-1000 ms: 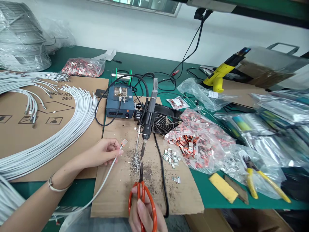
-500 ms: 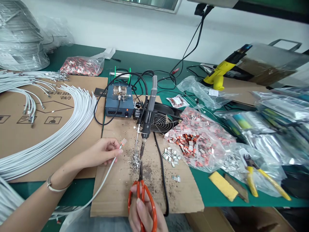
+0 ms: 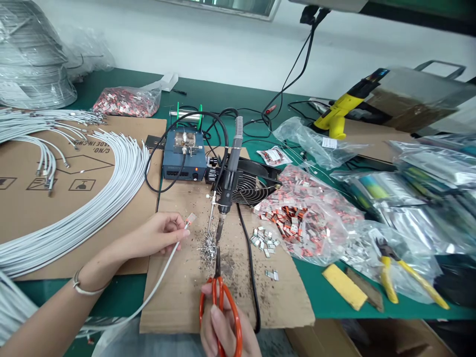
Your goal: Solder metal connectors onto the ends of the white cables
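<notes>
Pinched in the fingers of my left hand (image 3: 167, 233) is a white cable (image 3: 163, 272), close to its end. A small flat connector (image 3: 191, 218) with reddish wires sits at that end, just beyond my fingertips. My right hand (image 3: 226, 327) grips the orange handles of a pair of scissors (image 3: 217, 277), whose blades point away from me. The blade tips reach the tip of a soldering iron (image 3: 225, 198) held in a stand, beside a pile of silvery scraps (image 3: 208, 247). Whether the blades touch the iron I cannot tell.
A blue soldering machine (image 3: 184, 166) and a black fan (image 3: 253, 183) stand behind. To the right are loose metal shells (image 3: 265, 241), a bag of red connectors (image 3: 301, 223), a yellow sponge (image 3: 344, 286) and yellow-handled cutters (image 3: 390, 282). A bundle of white cables (image 3: 122, 193) lies left.
My right hand and the scissors have shifted very slightly to the right. My left hand and the cable stay almost in place.
</notes>
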{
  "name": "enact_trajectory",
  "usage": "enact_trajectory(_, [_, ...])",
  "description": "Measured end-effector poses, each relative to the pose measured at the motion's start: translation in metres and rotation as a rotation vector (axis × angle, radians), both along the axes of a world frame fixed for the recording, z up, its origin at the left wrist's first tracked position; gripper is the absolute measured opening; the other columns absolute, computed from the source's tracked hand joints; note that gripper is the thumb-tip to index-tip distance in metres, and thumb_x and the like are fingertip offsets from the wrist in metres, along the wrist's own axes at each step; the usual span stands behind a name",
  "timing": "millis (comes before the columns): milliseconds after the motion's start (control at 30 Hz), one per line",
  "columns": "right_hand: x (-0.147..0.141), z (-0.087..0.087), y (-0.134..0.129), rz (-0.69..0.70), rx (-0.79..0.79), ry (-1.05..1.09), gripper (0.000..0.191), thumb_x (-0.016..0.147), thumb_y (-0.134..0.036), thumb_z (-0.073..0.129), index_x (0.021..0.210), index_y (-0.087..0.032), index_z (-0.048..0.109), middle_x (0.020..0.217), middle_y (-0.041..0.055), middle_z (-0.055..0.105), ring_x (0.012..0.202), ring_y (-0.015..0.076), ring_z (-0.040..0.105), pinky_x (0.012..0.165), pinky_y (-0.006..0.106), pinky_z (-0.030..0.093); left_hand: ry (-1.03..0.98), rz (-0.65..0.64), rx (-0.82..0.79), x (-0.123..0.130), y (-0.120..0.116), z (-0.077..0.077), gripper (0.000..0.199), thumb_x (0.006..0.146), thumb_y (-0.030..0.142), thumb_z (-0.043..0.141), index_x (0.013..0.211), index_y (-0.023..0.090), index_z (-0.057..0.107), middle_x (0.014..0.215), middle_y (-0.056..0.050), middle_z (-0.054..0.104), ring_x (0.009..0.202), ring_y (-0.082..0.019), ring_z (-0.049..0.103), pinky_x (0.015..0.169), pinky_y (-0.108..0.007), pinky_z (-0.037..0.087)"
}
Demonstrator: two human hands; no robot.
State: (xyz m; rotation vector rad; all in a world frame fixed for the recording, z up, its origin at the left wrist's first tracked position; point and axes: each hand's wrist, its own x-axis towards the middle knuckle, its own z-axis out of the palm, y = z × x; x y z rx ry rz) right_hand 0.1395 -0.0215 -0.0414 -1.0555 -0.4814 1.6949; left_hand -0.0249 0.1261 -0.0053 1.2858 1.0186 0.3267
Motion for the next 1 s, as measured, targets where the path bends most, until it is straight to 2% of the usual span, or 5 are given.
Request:
enact_trajectory(200, [0.0009, -0.0043, -0.0019, 0.032, 0.025, -0.037, 0.044, 0.080, -0.050, 0.060, 0.107, -0.015, 0.054, 0.047, -0.0074, 0.038, 0.038, 0.0036, 0.028, 0.041, 0.017, 0.027, 0.028, -0.005, 0.020, 0.0010, 0.0003, 0.0027, 0.027, 0.082, 0.040, 0.051, 0.077, 0.016, 0.041, 0.056, 0.006, 0.050, 0.047, -0.004, 0.044, 0.043, -0.015, 0.036])
enact_trajectory(333, [0.0021, -0.0032, -0.0006, 0.066, 0.000, -0.064, 0.046, 0.080, -0.051, 0.059, 0.107, -0.015, 0.053, 0.047, -0.0073, 0.037, 0.038, 0.0040, 0.028, 0.041, 0.018, 0.026, 0.020, -0.010, 0.016, 0.0012, -0.0004, 0.0028, 0.026, 0.083, 0.038, 0.051, 0.077, 0.016, 0.040, 0.056, 0.006, 0.051, 0.046, -0.004, 0.044, 0.042, -0.014, 0.035])
enact_trajectory(533, [0.0028, -0.0019, 0.0022, 0.097, 0.047, -0.097, 0.046, 0.082, -0.052, 0.057, 0.107, -0.014, 0.053, 0.048, -0.0068, 0.038, 0.038, 0.0048, 0.031, 0.042, 0.019, 0.028, 0.018, -0.003, 0.018, 0.0018, -0.0006, 0.0031, 0.026, 0.083, 0.039, 0.051, 0.076, 0.016, 0.040, 0.054, 0.006, 0.049, 0.046, -0.004, 0.044, 0.042, -0.014, 0.035])
enact_trajectory(867, [0.0041, -0.0004, 0.0037, 0.098, 0.057, -0.030, 0.049, 0.080, -0.053, 0.058, 0.109, -0.013, 0.051, 0.047, -0.0066, 0.040, 0.037, 0.0047, 0.030, 0.042, 0.019, 0.028, 0.014, -0.006, 0.017, 0.0016, -0.0001, 0.0028, 0.027, 0.082, 0.041, 0.052, 0.077, 0.016, 0.041, 0.055, 0.006, 0.050, 0.046, -0.004, 0.044, 0.042, -0.014, 0.035])
enact_trajectory(1000, [0.0072, -0.0022, 0.0018, 0.073, 0.028, 0.088, 0.052, 0.078, -0.058, 0.057, 0.106, -0.015, 0.054, 0.046, -0.0066, 0.039, 0.036, 0.0045, 0.027, 0.039, 0.018, 0.025, 0.005, -0.009, 0.009, 0.0008, 0.0008, 0.0011, 0.028, 0.082, 0.041, 0.052, 0.076, 0.016, 0.040, 0.056, 0.005, 0.052, 0.045, -0.004, 0.043, 0.041, -0.014, 0.035])
